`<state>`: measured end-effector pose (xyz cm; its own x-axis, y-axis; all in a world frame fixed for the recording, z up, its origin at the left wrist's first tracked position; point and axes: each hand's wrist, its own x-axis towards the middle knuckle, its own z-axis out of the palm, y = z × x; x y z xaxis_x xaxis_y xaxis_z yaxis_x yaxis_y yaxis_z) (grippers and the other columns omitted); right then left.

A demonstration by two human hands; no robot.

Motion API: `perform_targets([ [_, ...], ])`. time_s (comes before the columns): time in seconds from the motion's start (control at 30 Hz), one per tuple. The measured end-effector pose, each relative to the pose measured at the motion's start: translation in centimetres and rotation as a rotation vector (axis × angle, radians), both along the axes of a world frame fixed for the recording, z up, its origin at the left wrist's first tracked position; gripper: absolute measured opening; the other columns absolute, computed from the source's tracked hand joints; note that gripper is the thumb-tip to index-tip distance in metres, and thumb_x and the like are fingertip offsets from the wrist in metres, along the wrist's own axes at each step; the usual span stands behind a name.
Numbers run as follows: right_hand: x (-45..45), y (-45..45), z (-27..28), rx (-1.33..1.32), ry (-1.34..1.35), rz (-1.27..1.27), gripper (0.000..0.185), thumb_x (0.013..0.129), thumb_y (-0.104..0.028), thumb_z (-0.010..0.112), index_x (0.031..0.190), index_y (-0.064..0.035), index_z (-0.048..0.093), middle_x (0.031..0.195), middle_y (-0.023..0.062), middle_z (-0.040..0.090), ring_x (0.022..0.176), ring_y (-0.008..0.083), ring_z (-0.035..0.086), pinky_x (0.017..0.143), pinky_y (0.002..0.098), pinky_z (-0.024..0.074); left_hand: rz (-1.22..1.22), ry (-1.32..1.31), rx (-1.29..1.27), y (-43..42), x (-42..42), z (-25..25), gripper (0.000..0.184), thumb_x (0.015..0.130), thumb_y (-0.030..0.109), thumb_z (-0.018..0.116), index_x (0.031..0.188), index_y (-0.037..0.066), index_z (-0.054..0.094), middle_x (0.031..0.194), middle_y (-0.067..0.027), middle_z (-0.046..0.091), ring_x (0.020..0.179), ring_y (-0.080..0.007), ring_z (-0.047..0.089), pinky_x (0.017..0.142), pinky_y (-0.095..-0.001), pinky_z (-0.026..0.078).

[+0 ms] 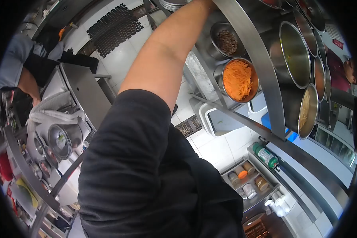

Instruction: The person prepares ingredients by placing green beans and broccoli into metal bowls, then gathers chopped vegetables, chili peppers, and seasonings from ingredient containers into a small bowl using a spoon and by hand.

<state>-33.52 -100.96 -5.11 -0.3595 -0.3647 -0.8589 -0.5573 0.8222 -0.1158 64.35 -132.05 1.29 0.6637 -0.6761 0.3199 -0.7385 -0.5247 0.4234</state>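
Nearest, a bare forearm (158,59) in a loose black cloth sleeve (127,146) runs up the view, left of a round steel container of shredded orange carrot (255,84); the arm is cut off at the top edge, neither the left hand nor the right hand shows, and I cannot tell whether they are open or gripping. Just above the carrot container sits a round steel container of small brown pieces (222,27). To its right runs a broad steel rail (261,59), and past that a round steel container of pale strips (311,103). Farther off, below the carrot, stand small cylindrical jars (249,191); well left, another person's forearm (29,85) and a black perforated floor mat (113,27).
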Motion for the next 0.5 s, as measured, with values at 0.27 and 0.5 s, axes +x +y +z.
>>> perform_targets([
  [0.27,4.9,-9.2,-2.3,-0.177,-0.119,0.487,0.037,0.098,-0.036,0.059,0.124,-0.01,0.058,0.108,0.0057,0.062,0.087,0.0193,0.064,0.068,0.0374,0.0556,0.056,-0.052,-0.478,14.5,-10.1,4.6,0.032,0.079,0.022,0.08,0.101,0.006,0.063,0.1,-0.0128,0.066,0.083,-0.0321,0.065,0.07,-0.0437,0.053],
  [0.5,20.9,-17.4,-4.2,-0.299,-0.559,0.757,0.047,0.099,-0.045,0.06,0.123,-0.0046,0.06,0.115,0.0078,0.065,0.092,0.0186,0.066,0.071,0.0323,0.0549,0.327,0.299,-0.25,37.7,-35.5,1.5,0.029,0.073,0.011,0.082,0.087,0.005,0.057,0.095,-0.0152,0.06,0.084,-0.0386,0.064,0.074,-0.0469,0.053],
])
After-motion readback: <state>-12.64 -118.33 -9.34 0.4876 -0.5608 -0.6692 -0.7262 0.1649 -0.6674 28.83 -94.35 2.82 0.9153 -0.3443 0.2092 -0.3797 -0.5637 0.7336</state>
